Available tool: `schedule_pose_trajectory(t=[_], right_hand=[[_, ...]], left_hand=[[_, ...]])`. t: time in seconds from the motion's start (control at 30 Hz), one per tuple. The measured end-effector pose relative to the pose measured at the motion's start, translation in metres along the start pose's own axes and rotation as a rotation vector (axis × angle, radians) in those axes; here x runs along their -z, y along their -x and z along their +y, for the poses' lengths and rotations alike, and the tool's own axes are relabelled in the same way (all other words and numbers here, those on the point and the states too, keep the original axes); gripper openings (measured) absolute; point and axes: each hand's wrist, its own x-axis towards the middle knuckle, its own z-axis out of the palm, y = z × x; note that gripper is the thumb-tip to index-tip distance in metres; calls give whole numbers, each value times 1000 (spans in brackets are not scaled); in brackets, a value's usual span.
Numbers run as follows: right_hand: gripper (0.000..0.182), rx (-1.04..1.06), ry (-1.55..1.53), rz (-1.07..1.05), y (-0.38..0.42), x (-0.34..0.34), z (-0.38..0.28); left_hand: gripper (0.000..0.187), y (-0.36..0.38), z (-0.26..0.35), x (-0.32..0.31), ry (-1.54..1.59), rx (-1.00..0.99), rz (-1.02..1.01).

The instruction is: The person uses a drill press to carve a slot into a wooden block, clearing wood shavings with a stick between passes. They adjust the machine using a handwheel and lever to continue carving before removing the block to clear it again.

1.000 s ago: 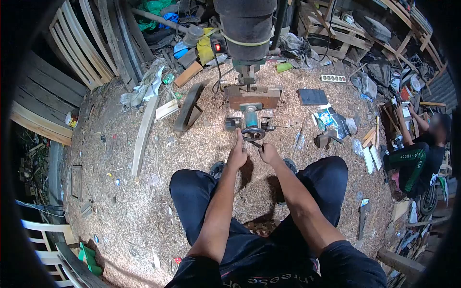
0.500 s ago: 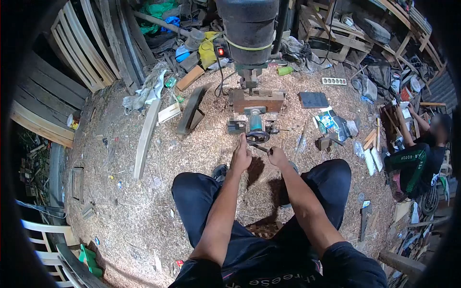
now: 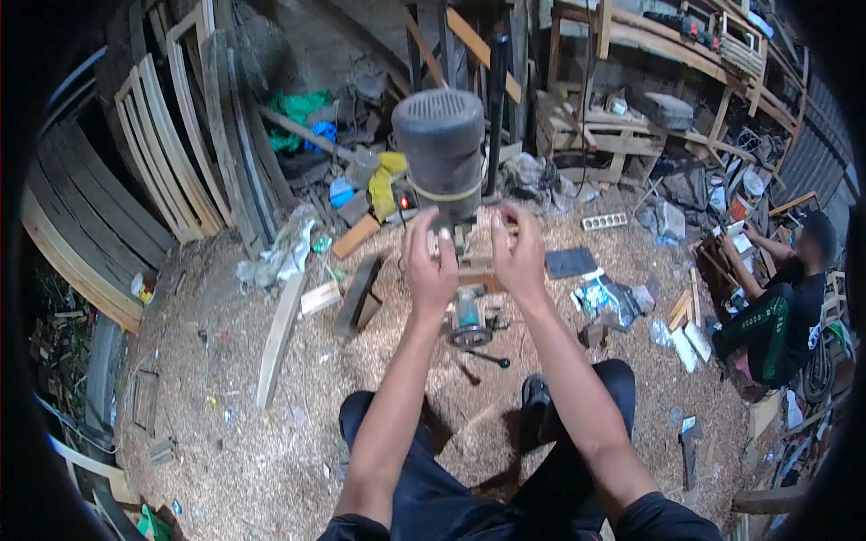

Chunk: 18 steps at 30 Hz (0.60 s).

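Note:
Both my hands are raised in front of the drill machine, just below its dark cylindrical motor (image 3: pixel 439 135). My left hand (image 3: pixel 431 266) has its fingers apart and slightly curled, with nothing seen in it. To the right, my right hand (image 3: pixel 519 252) is likewise curled and apart, palm turned inward. Between and behind them, partly hidden, lies a brown wooden block (image 3: pixel 483 281). Below it sits the green vise (image 3: pixel 467 311) with its round handwheel (image 3: pixel 472 336). A black-knobbed lever (image 3: pixel 490 358) sticks out beside the wheel, untouched.
Curved wooden pieces (image 3: pixel 281 343) and a dark angled board (image 3: pixel 361 293) lie left of the machine. A black slab (image 3: pixel 570 262) and a power strip (image 3: pixel 604 221) are to its right. Another person (image 3: pixel 780 307) sits at the far right. Wood shavings cover the floor.
My hands have left the handwheel and lever and risen toward the motor. The view has tilted upward, so the machine and surroundings appear lower. The lever now points right.

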Motion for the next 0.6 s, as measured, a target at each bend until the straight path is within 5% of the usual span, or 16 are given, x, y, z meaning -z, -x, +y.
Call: schedule_pose_trajectory(t=[0.13,0.3,0.37,0.4,0.47,0.6], right_hand=[[33,119,-144,123,-113,0,-47],[62,255,75,386,-226,-37,-32],[65,-55,-140,25,-250,-37,-32],[63,-20,-374,-50,-257,-43,-26],[65,-318,-422,69,-249,-43,-35],[78,-399,-493,23,-247,-37,-39]], left_hand=[[34,-105,40,-7,-20,-227,68],[37,-164,22,-34,-222,-316,32],[40,-162,16,-39,-310,-330,-17],[38,-161,15,-40,-338,-346,0],[36,-159,20,-38,-310,-324,0],[37,-157,20,-37,-356,-341,5]])
